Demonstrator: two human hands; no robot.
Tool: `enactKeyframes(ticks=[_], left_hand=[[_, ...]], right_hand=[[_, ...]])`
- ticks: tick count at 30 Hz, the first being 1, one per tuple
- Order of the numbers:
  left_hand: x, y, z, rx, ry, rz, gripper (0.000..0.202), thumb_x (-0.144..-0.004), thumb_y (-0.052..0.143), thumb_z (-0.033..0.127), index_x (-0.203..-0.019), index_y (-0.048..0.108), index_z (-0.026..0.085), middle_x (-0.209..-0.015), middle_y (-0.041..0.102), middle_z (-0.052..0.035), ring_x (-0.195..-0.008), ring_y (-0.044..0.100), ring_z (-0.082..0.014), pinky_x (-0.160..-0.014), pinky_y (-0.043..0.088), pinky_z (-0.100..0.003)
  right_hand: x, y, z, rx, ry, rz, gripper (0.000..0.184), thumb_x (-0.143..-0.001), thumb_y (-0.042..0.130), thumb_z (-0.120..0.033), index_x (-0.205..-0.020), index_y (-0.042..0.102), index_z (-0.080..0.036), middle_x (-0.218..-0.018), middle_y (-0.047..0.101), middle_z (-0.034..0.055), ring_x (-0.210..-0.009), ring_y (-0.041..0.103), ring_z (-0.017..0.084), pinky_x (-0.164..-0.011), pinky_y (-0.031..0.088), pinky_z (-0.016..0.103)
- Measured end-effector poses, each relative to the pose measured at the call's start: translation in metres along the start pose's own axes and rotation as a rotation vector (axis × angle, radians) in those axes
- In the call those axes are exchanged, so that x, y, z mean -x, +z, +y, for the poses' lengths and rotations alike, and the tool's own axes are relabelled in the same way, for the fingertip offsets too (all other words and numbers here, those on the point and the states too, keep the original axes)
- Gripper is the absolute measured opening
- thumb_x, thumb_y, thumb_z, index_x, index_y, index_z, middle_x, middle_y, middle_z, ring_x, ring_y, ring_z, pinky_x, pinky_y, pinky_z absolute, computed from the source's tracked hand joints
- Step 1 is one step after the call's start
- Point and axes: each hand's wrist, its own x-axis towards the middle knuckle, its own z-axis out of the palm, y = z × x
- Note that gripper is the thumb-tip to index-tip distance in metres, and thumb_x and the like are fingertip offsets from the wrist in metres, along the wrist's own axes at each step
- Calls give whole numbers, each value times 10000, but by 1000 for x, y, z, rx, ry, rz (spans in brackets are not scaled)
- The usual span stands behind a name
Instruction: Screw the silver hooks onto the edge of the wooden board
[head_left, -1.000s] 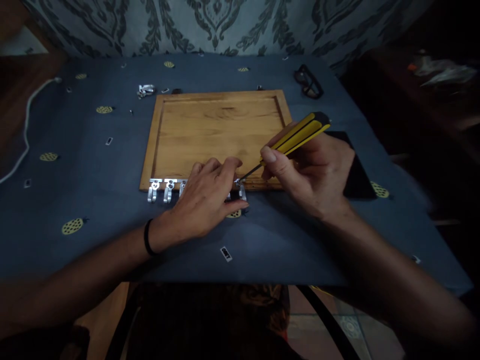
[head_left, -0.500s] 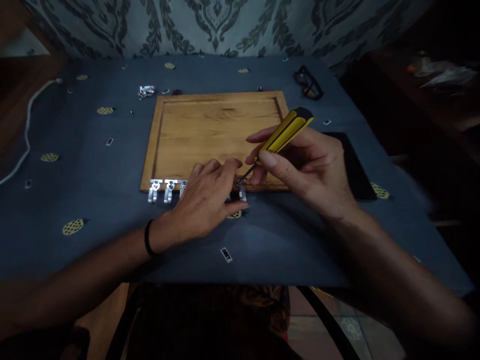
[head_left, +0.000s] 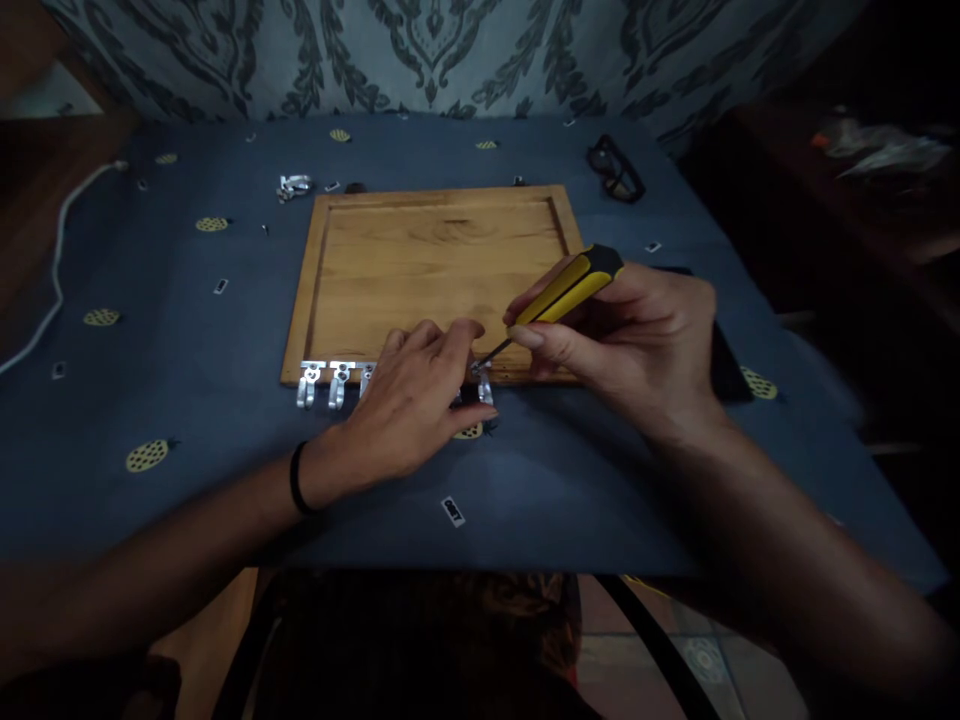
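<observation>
- Right hand (head_left: 652,345) angles in, fingers clamped round the yellow-and-black screwdriver (head_left: 570,285), thin shaft slanting to a hook (head_left: 485,388) at the near edge of the board (head_left: 420,265).
- Left hand (head_left: 416,400) arches over neighbouring hooks (head_left: 307,390), thumb spread; whether it grips one, I can't tell!
- Shiny curved metal, grained wood, raised rim, blue printed cloth (head_left: 525,500) beneath.
- Middle hooks hide; screwdriver's tip is hard to make out.

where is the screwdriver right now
In the head view, the yellow screwdriver is in the right hand, right of the left hand, its tip at the rightmost metal hook along the wooden board's near edge.
</observation>
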Motion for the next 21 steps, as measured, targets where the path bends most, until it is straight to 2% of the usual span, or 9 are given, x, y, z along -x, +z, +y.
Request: enactKeyframes(ticks=[6,12,16,21], left_hand=[[1,3,-1,-36,21,15,599,-867,808,391,-1294,451,169,-1130,690,-82,-1080,591,-279,-896,423,-389],[0,2,0,-35,13,11,596,-850,825,387,-1267,464,161,-1085,692,-68,-1050,596,-275,-884,427,-384],[0,1,-1,-34,17,14,599,-849,826,393,-1265,463,159,-1081,697,-63,-1054,596,-273,-881,426,-383],[0,2,0,-26,20,13,597,-851,822,401,-1267,469,159,-1063,704,-59,-1055,597,-282,-882,421,-398]], right_hand=[[1,5,4,165,-130,99,347,-718,902,-447,-630,628,-252,-605,588,-32,-508,536,127,-427,429,275],[5,10,5,174,-105,189,346,-747,879,-465,-665,615,-257,-624,587,-33,-494,512,119,-431,417,282],[4,9,7,164,-114,176,308,-752,880,-454,-688,652,-257,-642,607,-38,-518,538,113,-462,462,271],[3,5,1,96,-74,77,283,-781,851,-484,-911,736,-260,-863,730,4,-719,699,158,-575,567,278]])
